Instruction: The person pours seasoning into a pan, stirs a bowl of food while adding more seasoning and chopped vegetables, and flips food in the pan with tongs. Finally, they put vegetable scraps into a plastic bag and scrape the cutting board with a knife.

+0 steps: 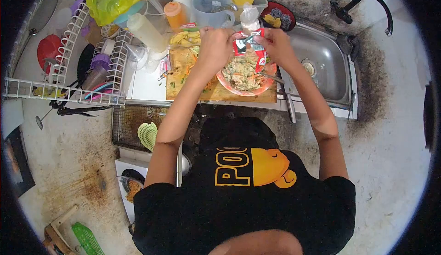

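My left hand (216,48) and my right hand (278,48) are raised over a bowl, fingers closed on a red sachet (240,48) stretched between them. A torn-looking red strip hangs below my right fingers. Underneath, the pinkish-red bowl (248,93) contains a pale mixture of shredded vegetables (244,73). A metal utensil handle (274,77) leans out over its right rim. The bowl rests on a wooden cutting board (183,93), which has yellowish cut pieces (186,38) and orange and green shreds on its left side. Whether anything is pouring from the sachet cannot be seen.
A knife (290,104) lies at the counter edge beside the steel sink (321,48). Bottles, including an orange-capped one (173,14), and a clear plastic jug (213,9) stand behind the board. A white dish rack (69,96) is left; a red bowl (289,14) sits by the sink.
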A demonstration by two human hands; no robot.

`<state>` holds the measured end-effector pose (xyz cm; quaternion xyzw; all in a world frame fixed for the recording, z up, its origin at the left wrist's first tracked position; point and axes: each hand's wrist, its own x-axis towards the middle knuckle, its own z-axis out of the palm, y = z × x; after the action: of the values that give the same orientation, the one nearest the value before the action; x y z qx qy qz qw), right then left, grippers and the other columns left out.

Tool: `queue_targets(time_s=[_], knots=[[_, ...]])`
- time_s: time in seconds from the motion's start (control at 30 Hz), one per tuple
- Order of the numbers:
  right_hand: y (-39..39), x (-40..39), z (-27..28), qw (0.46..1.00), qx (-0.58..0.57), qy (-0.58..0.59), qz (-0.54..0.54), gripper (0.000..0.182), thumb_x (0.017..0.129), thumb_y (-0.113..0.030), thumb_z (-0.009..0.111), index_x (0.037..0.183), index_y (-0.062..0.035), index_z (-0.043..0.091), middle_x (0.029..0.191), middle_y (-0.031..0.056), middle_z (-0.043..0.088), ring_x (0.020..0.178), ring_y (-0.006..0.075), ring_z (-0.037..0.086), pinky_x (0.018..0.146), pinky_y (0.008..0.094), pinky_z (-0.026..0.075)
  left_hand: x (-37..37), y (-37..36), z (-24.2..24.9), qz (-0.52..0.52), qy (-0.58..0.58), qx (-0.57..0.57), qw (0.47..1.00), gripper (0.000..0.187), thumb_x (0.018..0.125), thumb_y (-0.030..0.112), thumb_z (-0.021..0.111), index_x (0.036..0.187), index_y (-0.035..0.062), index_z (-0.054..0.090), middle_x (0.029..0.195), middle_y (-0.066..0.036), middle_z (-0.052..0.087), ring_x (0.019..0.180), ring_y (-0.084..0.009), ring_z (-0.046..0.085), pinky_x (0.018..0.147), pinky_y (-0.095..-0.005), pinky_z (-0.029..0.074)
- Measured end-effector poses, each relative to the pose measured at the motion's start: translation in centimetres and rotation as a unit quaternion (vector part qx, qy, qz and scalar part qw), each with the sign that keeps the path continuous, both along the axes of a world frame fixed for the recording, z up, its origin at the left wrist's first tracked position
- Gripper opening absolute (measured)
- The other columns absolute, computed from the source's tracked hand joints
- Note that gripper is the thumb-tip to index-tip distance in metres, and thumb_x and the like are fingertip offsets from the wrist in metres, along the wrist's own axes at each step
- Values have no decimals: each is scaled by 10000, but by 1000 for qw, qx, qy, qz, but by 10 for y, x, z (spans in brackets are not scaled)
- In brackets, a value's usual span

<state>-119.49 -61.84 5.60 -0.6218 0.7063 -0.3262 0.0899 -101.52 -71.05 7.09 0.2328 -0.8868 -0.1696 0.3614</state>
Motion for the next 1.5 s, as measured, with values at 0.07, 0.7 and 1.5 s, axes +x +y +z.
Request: queue_targets(time_s=[0.07,0.7,1.5], knots=[[-2,2,2,999,30,-30,-21,200,848,-167,614,912,20,642,676,71,633,602,100,553,574,295,449,2,-1,2,2,3,3,1000,247,816,234,611,715,13,657,503,-186,499,553,-384,518,655,-442,397],[-9,-1,17,911,131,-392,-3,325,881,-337,579,913,-21,651,686,16,620,583,61,517,532,231,396,-1,-11,-6,-51,46,262,963,219,809,195,627,783,-23,620,630,-195,583,578,-341,565,534,-402,411],[-1,11,2,967,-47,-220,-116,289,861,-267,581,877,18,625,624,153,580,551,226,551,562,356,414,-11,-16,19,-38,-57,-45,997,260,643,160,762,766,-18,618,642,-120,634,634,-210,620,653,-348,418]])
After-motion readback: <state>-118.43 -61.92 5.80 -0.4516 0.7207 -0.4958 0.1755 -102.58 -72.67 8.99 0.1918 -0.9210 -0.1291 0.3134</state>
